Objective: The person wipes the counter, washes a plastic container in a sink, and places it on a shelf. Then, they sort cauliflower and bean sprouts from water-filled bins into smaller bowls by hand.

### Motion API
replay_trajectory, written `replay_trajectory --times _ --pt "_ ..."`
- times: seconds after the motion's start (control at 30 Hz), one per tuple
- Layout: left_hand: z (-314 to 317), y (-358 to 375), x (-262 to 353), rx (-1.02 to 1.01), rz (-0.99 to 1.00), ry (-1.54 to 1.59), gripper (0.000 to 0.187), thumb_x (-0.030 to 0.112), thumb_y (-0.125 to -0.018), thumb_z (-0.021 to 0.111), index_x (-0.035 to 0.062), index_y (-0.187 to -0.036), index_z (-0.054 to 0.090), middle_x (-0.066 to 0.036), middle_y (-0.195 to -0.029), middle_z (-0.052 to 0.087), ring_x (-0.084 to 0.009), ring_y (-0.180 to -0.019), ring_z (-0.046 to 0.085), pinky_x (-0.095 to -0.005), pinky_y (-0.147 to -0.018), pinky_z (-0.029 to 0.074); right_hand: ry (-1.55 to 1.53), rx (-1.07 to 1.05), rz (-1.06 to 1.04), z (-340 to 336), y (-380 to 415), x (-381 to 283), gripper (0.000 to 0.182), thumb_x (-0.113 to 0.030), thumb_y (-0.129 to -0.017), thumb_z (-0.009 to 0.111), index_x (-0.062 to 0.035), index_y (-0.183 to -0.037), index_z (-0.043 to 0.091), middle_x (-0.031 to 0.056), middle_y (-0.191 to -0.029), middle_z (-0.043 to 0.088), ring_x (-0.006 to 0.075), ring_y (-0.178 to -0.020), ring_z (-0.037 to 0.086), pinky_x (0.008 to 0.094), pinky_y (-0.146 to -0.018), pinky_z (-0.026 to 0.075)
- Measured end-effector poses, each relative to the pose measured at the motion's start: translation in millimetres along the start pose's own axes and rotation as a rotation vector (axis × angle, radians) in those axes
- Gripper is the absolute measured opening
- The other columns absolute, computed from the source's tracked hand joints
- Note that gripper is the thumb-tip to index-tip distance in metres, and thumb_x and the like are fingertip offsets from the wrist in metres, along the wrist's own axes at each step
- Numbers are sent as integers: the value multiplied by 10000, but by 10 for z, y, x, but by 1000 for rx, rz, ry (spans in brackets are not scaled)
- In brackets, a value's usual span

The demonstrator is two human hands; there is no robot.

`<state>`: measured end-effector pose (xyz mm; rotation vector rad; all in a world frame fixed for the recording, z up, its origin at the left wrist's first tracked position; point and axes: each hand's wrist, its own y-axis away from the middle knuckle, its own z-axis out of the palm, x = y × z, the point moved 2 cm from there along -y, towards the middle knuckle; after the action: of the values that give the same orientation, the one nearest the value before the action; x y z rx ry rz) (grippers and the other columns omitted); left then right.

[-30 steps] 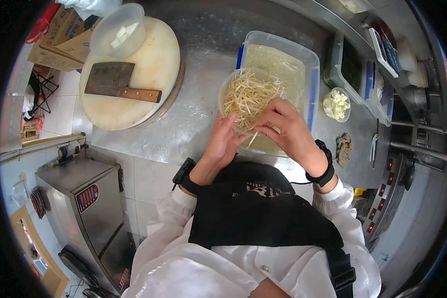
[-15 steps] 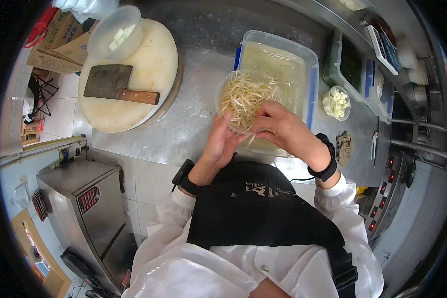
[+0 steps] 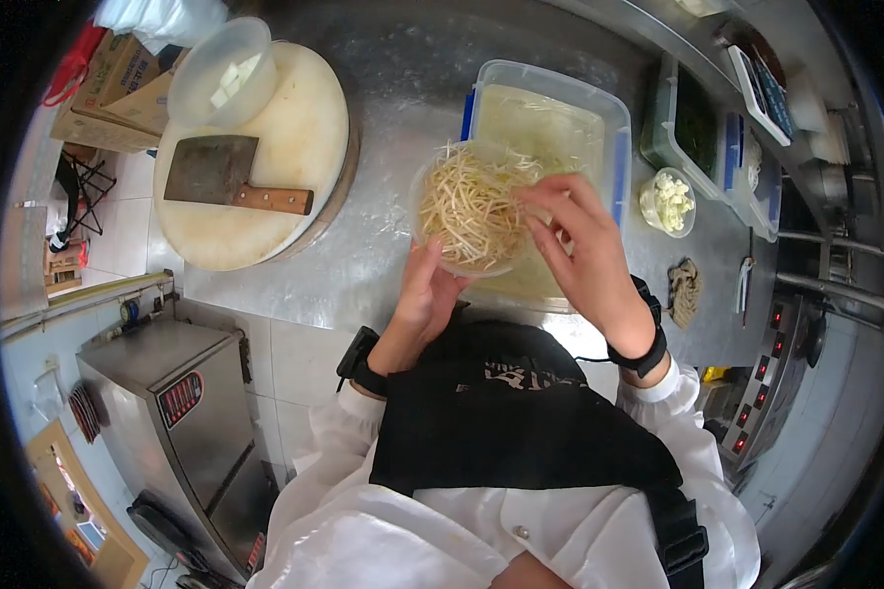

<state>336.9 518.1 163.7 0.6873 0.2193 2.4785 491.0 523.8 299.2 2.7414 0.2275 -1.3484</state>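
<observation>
left hand [image 3: 424,299] cupped, right hand [image 3: 581,245] fingers spread

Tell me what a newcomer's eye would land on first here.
The heap of bean sprouts in a clear round container at centre, held from below by the left hand, the right hand at its far rim. Next, the cleaver lying on the round chopping board, upper left.

A commercial kitchen: steel counter [image 3: 383,226], cleaver [image 3: 216,175] on chopping block [image 3: 265,206], ingredient tubs [image 3: 697,128].
</observation>
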Motion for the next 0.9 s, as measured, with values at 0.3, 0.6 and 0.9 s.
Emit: replay_trajectory --times 0.3,0.6,0.9 --pt "0 2 -37 34 -9 -60 569 312 -891 496 64 -1332 235 -113 -1283 414 -237 -1184 425 -434 -951 400 316 180 -70 516 -9 303 492 -101 -801 551 34 -1243 383 220 -1231 406 382 -1099 404 412 -956 351" --pt "54 22 1 20 -52 -53 572 312 -882 519 49 -1323 266 -112 -1286 413 -233 -1165 444 -418 -957 400 209 146 27 259 -4 263 473 -140 -840 528 65 -1236 369 259 -1224 408 400 -1100 421 431 -943 356" --pt "51 31 21 -9 -46 -87 611 280 -863 561 72 -1335 232 -100 -1273 420 -231 -1153 453 -415 -948 409 171 39 -93 37 -104 204 391 -170 -854 514 -4 -1203 455 201 -1247 429 363 -1112 438 409 -941 366"
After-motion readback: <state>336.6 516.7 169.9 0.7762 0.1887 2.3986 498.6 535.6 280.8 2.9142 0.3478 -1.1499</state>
